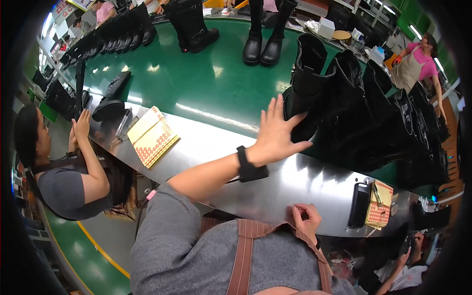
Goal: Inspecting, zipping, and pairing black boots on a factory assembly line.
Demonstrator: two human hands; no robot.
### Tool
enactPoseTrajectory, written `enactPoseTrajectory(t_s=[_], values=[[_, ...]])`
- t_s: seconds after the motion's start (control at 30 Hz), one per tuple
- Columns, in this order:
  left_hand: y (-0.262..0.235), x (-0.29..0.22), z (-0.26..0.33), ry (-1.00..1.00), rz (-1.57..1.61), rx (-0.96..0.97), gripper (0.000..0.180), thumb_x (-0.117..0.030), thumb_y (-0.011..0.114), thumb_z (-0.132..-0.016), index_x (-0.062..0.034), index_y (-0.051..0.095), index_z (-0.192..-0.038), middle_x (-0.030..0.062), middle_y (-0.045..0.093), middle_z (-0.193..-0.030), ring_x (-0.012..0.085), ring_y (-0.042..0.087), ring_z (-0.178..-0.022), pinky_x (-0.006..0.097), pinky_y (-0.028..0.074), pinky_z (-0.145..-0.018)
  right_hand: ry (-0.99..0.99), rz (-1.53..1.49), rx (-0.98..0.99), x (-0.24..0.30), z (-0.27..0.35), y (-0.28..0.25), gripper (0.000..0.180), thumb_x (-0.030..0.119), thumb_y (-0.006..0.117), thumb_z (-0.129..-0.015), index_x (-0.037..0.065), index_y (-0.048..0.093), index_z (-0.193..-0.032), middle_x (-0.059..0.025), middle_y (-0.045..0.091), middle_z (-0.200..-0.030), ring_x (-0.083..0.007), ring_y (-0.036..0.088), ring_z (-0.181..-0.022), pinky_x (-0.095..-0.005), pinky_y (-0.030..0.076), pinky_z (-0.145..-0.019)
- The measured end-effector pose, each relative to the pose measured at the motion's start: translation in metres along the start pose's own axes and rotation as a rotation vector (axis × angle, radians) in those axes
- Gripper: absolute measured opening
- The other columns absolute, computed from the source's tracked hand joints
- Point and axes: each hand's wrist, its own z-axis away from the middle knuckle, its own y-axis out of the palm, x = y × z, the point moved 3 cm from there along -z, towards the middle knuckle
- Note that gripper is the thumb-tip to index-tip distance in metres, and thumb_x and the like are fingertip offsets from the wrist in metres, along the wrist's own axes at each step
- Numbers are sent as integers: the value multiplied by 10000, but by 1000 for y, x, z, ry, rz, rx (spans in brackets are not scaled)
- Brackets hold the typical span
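My left hand [279, 132] reaches over the steel edge of the table with its fingers spread wide, holding nothing. Its fingertips are beside the nearest black boot [306, 98]; whether they touch it I cannot tell. That boot is tall, with buckled straps, and stands upright at the front of a row of black boots [376, 130] on the right. Low in front of my body, over the near table edge, is my right hand [307, 221]. Its fingers are curled in toward the thumb, and nothing shows in them.
Pairs of black boots [269, 42] stand along the far side of the green table [211, 81]. A yellow patterned pad [153, 137] lies at left on the steel strip; a black case [359, 205] and notebook [379, 205] lie at right. A co-worker [73, 182] is close at left.
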Motion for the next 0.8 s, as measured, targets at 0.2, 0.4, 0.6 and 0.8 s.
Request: enactPoseTrajectory(t_s=[0.2,0.4,0.6,0.8], values=[[68,-9,-53,-148,-38,-404,671,-377,809,-661,-90,592,-1227,291,185,-1473,501,209,-1355,649,252,-1041,74,8,-33,-7,7,-2,76,33,729,-763,30,696,-831,-62,600,-656,-166,555,-585,-282,426,-554],[42,40,-64,-194,227,-502,239,-199,719,-773,-35,674,-940,252,564,-1105,410,577,-900,447,484,-784,-54,76,-94,-4,10,-4,66,10,717,-783,25,694,-843,-35,563,-661,-94,531,-559,-226,397,-515],[-89,106,-39,13,-170,-888,285,-257,716,-814,-7,691,-948,200,663,-888,402,604,-873,444,482,-769,-27,66,-93,3,6,-6,71,32,724,-752,51,683,-807,-59,573,-639,-194,528,-575,-305,408,-539],[-136,214,-62,-123,-268,-937,410,-367,716,-807,1,689,-985,236,648,-1016,426,594,-943,468,470,-841,-25,66,-58,5,3,-7,62,36,721,-753,57,684,-799,-56,573,-628,-202,527,-573,-323,401,-540]])
